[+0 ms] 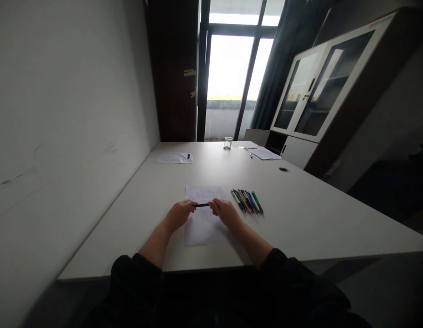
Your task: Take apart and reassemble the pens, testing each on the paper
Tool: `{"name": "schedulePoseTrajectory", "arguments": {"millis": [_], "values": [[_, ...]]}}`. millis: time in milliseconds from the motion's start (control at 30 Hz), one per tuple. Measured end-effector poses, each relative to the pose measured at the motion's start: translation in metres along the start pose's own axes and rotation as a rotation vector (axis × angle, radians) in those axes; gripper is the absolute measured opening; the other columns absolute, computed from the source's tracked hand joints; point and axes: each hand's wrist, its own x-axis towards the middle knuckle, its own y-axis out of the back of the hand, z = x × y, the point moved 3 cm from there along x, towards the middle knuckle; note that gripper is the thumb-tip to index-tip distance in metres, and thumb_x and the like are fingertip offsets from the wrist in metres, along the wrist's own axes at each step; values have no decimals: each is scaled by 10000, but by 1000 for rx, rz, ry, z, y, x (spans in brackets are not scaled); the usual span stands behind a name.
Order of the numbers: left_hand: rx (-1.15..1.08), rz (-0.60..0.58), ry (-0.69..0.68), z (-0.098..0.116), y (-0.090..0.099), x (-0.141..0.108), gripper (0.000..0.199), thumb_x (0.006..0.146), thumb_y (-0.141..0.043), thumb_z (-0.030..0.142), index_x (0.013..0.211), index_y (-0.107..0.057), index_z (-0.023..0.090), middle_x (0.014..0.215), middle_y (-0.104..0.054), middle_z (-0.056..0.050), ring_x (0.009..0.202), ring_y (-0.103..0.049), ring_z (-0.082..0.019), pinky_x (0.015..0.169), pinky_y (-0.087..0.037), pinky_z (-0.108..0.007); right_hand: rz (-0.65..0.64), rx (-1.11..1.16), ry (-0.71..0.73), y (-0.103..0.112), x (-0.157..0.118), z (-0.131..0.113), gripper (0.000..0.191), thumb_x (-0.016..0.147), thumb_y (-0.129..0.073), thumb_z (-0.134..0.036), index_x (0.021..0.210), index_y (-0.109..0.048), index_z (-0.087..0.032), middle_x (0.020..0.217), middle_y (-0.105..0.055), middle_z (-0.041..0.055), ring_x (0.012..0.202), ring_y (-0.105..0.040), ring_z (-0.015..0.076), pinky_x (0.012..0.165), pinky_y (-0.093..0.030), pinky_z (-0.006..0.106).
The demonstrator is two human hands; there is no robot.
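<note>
Between my two hands a dark pen [201, 205] is held level, above a sheet of paper [204, 232] with lines of writing on its upper part. My left hand [180, 213] pinches the pen's left end. At the other end, the fingers of my right hand [225, 212] are closed on it. Both tips of the pen are hidden by my fingers. Just right of the paper lies a row of several pens [247, 202] in green, red, yellow, blue and black, side by side on the white table [300, 223].
Farther back stand a clear glass [228, 143] and a stack of papers [266, 153] with a pen [250, 155] beside it. At the back left lies another sheet [172, 158] with a small dark item on it. A wall [78, 136] borders the table's left edge. A round cable hole [283, 169] is at right.
</note>
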Motion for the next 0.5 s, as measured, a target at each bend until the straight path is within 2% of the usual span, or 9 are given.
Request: {"name": "schedulePoseTrajectory", "arguments": {"millis": [167,267,333,400,500], "values": [[-19,-5,1,1,-2,2,284,910,-445,103,1082,-649,200,888,-687,-33,790,-645,-132,784,-512,-253,40,-29,2,5,-1,-3,446,982,-410,-433,663,-625,-206,535,-601,-5,533,-576,135,640,-458,257],[-16,8,15,-2,-2,3,267,918,-443,119,1067,-652,193,871,-689,-34,788,-650,-135,782,-513,-253,79,94,-10,7,-1,-2,266,936,-510,-423,927,-674,-214,678,-671,11,616,-619,148,648,-495,263],[-13,21,30,-4,-2,3,258,917,-449,124,1058,-654,191,870,-691,-35,780,-652,-135,780,-514,-255,97,166,-13,7,-1,1,267,880,-602,-399,1074,-648,-222,777,-694,24,665,-640,155,653,-520,267],[-19,28,39,-7,-3,3,250,913,-457,128,1053,-654,191,875,-693,-35,779,-653,-136,784,-514,-257,107,197,-5,5,-1,4,242,847,-642,-351,1052,-659,-223,828,-699,34,701,-651,161,673,-530,273],[-32,25,40,-7,-3,3,245,908,-467,128,1054,-653,194,878,-694,-33,787,-654,-137,785,-513,-258,103,183,-4,3,-1,7,123,856,-617,-277,944,-680,-220,788,-695,27,695,-646,161,685,-516,276]]}}
